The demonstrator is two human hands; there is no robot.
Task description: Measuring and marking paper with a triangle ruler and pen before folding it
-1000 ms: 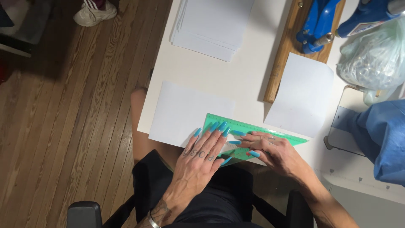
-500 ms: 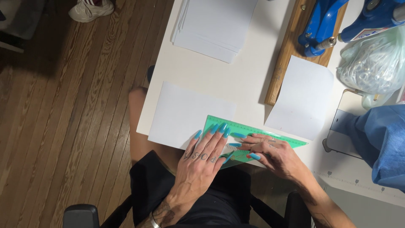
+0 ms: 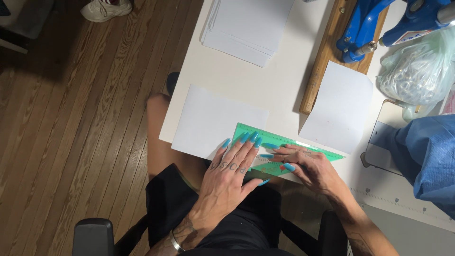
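Observation:
A green transparent triangular ruler (image 3: pixel 290 143) lies at the near edge of the white table (image 3: pixel 265 85), partly over a white sheet of paper (image 3: pixel 211 121). My left hand (image 3: pixel 232 170), with long turquoise nails, presses flat on the ruler's left part and the sheet. My right hand (image 3: pixel 308 166) rests on the ruler's lower right part, fingers pointing left and bent. Neither hand grips anything; both press down.
A stack of white sheets (image 3: pixel 249 26) lies at the far side. A single sheet (image 3: pixel 339 106) lies right of a wooden board (image 3: pixel 327 52) bearing a blue metal tool (image 3: pixel 365 28). A plastic bag (image 3: pixel 419 66) and blue cloth (image 3: pixel 429 156) sit right. A shoe (image 3: pixel 106 8) rests on the wooden floor.
Both hands stay pressed on the green ruler; the view has shifted slightly, with no clear movement of ruler or paper.

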